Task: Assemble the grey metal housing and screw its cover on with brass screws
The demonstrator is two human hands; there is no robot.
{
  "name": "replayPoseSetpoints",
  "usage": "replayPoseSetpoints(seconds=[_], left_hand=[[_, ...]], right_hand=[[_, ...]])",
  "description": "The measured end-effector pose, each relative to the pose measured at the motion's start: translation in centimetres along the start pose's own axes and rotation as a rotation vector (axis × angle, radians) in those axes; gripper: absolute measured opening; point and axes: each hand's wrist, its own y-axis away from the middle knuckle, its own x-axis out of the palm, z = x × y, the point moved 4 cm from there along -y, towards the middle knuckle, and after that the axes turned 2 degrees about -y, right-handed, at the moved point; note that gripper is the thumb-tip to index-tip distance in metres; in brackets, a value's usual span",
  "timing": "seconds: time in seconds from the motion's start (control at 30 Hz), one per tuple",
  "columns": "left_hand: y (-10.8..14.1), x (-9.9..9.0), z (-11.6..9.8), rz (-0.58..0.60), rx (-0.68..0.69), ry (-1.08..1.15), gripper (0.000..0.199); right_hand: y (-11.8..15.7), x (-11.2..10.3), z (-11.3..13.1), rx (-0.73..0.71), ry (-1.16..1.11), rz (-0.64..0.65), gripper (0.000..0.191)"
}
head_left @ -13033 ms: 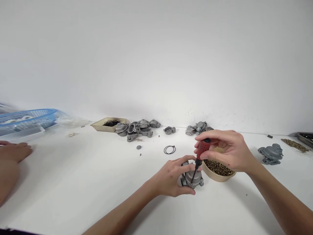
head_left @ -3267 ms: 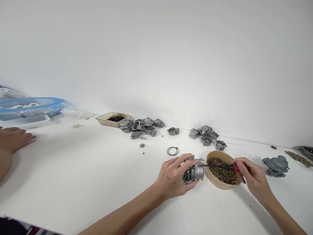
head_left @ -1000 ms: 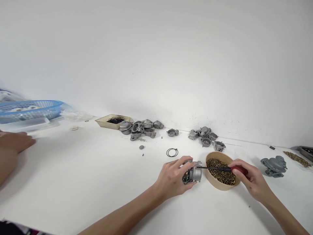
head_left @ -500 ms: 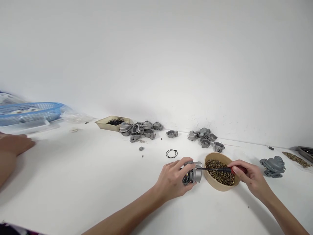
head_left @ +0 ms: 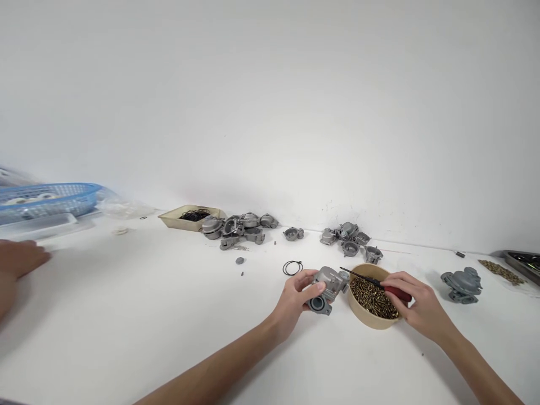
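My left hand (head_left: 295,298) is closed around a grey metal carburetor (head_left: 330,284), tilted so that a round port faces me. In my right hand (head_left: 422,304) is a screwdriver (head_left: 396,292) with a red handle and a dark shaft. Its tip points left and up, close to the carburetor's right end; whether the two touch I cannot tell. Under the shaft stands a tan round bowl (head_left: 371,322) full of small brass-coloured screws (head_left: 373,298). Two thin black rubber rings (head_left: 292,268) lie on the table beyond my left hand.
Grey metal bowl-shaped parts (head_left: 232,228) are heaped beside a cream tray (head_left: 181,222) of black rings. More grey parts (head_left: 349,239) lie near the wall. Another carburetor (head_left: 463,285) stands at right. A blue basket (head_left: 80,199) and another person's hand (head_left: 23,259) are at left.
The carburetor has been turned over in my left hand, showing its domed side and port. The screwdriver has come away from it and now slants upward over the bowl.
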Motion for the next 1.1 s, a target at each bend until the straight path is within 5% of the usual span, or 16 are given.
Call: replayPoseSetpoints(seconds=[0.27,0.33,0.47,0.53,0.73,0.87,1.1], left_hand=[[0.0,-0.1,0.2,-0.001,0.037,-0.094,0.064],[0.0,-0.4,0.1,-0.033,0.205,-0.307,0.059],[1.3,0.4,-0.8,0.009,0.829,-0.822,0.044],[2.1,1.0,-1.0,0.024,1.007,-0.951,0.040],[3.3,2.6,-2.1,-0.065,1.165,-1.077,0.037],[3.9,3.4,-2.6,-0.163,1.301,-1.113,0.033],[4.8,4.5,-3.1,-0.284,1.461,-1.116,0.021]], right_hand=[[-0.4,-0.7,0.2,-0.026,0.113,0.158,0.031],[-0.4,-0.7,0.2,-0.013,0.136,0.178,0.035],[-0.2,-0.6,0.0,0.005,0.161,0.195,0.041],[-0.1,-0.6,0.1,-0.007,0.166,0.189,0.043],[0.3,-0.9,2.0,-0.015,0.177,-0.058,0.045],[1.3,1.2,5.7,-0.218,0.069,-0.057,0.055],[3.1,4.9,7.8,-0.014,-0.276,-0.076,0.075]])
